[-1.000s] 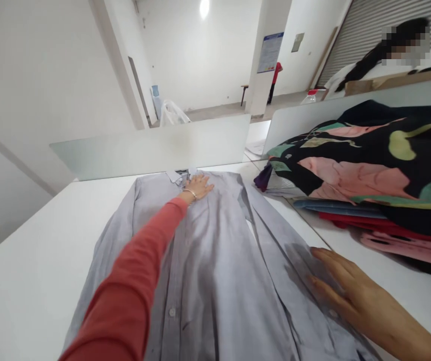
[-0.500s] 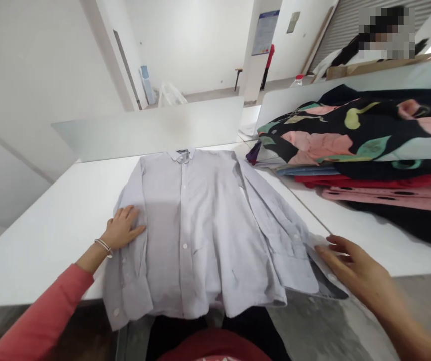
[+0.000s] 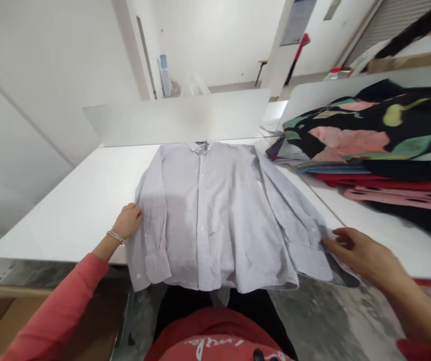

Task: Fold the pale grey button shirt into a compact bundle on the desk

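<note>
Left grip [image 3: 127,221]: fingers curled under, knuckles against the sleeve edge of the shirt [image 3: 215,220]. They're hidden, so you can't tell whether they pinch cloth. Bracelet [image 3: 115,236] on that wrist. Right grip [image 3: 358,253]: fingers bent, tips at the cuff [image 3: 315,250]; pinch or mere touch, cannot tell. Shirt lies buttons up on the counter [image 3: 76,210], collar far, hem drooping over the near edge toward the floor [image 3: 313,321]. Risk: the overhang's weight could drag the cloth off if you let go. An uneven pull from either side could skew the button line and crease the front. Pile of clothes [image 3: 373,135] sits off to the right, apart from the sleeve; a wide sweep could snag it.
</note>
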`<state>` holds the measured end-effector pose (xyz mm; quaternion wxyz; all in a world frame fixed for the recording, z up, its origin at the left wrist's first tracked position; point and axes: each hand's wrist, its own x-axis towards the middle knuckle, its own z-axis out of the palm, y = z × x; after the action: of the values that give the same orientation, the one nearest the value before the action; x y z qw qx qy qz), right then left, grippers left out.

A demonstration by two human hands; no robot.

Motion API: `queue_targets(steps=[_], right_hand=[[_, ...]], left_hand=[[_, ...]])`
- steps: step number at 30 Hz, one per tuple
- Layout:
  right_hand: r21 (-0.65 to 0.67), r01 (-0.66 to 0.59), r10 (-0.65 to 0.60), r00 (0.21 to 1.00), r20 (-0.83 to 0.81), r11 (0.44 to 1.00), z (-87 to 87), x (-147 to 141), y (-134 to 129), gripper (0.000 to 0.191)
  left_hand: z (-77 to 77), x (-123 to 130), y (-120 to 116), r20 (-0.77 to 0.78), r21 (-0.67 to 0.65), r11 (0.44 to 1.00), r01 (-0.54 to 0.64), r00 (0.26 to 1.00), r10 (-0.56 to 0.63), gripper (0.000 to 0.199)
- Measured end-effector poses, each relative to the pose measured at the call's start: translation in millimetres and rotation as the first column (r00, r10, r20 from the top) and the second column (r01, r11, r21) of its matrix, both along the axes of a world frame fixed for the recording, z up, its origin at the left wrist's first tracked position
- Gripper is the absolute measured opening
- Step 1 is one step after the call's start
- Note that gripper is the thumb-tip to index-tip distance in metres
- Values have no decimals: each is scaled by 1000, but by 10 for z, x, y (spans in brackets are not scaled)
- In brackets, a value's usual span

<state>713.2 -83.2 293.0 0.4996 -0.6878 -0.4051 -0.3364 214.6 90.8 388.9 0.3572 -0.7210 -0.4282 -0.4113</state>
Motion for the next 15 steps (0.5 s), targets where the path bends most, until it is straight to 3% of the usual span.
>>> queue_targets(steps=[5, 9, 13, 15], right_hand=[[155, -102, 76, 983, 167, 983, -76, -240, -112, 35], [205, -229, 149, 927, 345, 952, -137, -498, -176, 33], [90, -353, 258, 812, 524, 931, -191, -803, -94, 35], [19, -361, 275, 742, 612, 933, -211, -935, 10, 37]], left_hand=[[70, -100, 89, 119, -23, 998, 55, 991, -52, 22], [111, -260, 73, 205, -72, 997, 5, 979, 10, 24], [137, -397, -26, 256, -123, 987, -107, 957, 136, 28], [86, -329, -152, 249, -48, 993, -107, 962, 115, 32]])
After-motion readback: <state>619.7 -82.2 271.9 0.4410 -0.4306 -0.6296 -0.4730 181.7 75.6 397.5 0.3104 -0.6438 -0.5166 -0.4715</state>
